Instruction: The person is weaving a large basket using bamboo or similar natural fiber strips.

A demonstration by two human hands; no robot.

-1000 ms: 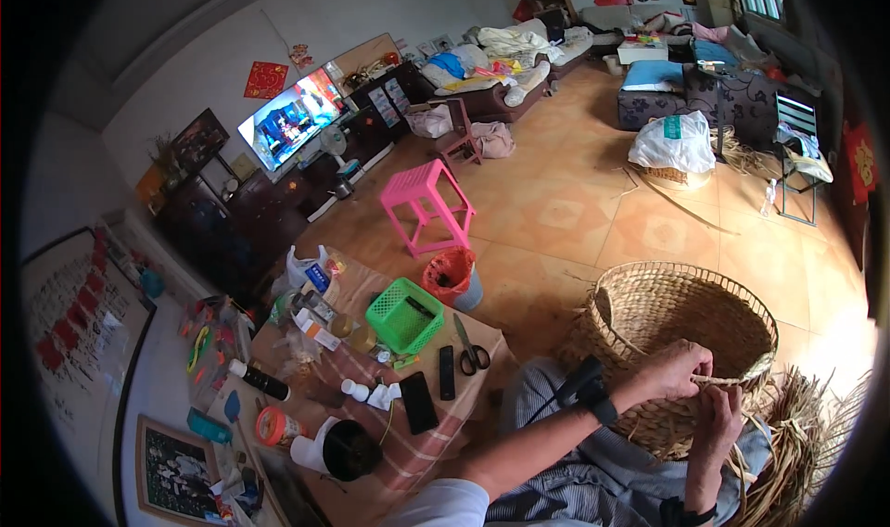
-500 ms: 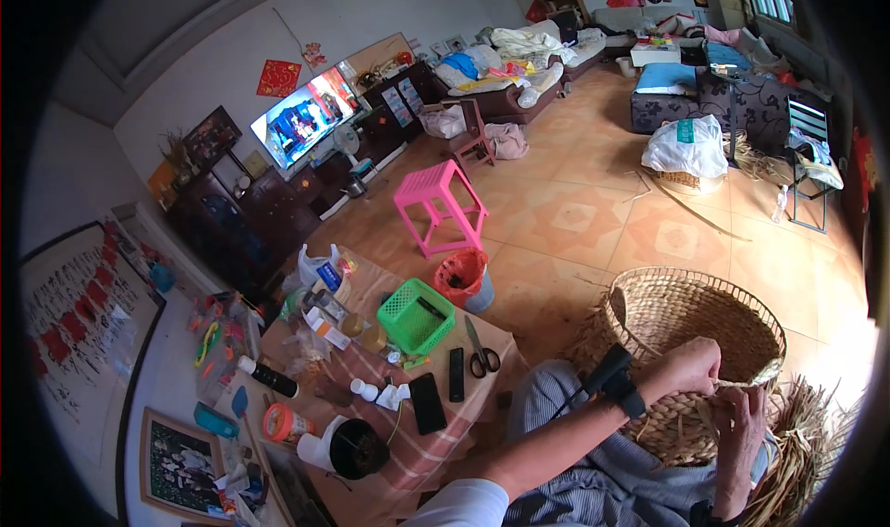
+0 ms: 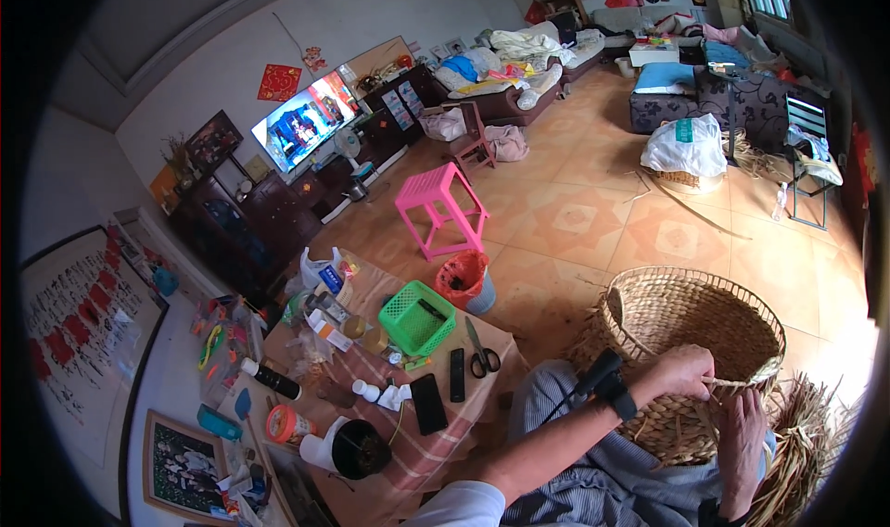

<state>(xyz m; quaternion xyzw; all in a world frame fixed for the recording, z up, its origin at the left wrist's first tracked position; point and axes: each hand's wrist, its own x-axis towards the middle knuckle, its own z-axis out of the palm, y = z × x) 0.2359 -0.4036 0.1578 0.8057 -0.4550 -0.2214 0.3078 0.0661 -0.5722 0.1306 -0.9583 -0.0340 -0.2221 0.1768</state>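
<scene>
A large round basket (image 3: 677,425) of woven straw, with a wire frame showing along its rim, rests against my lap. My left hand (image 3: 683,371) is closed at the near edge of the rim, its fingertips on a pale straw strand (image 3: 719,381). Just to the right and slightly lower, my right hand (image 3: 742,427) has its fingers drawn together at the same strand and the outer wall. Its fingertips are partly hidden. A dark band circles my left wrist, with a black object (image 3: 601,371) strapped beside it.
Loose dry straw (image 3: 805,444) lies to the right of the basket. On the left, a table (image 3: 491,374) carries scissors (image 3: 482,351), a green plastic basket (image 3: 417,318), a phone (image 3: 428,404) and bottles. A lined bin (image 3: 466,281) and a pink stool (image 3: 440,207) stand beyond it.
My left hand has shifted slightly left and down along the rim. My right hand's fingers have bent a little nearer the strand. The basket has stayed in place.
</scene>
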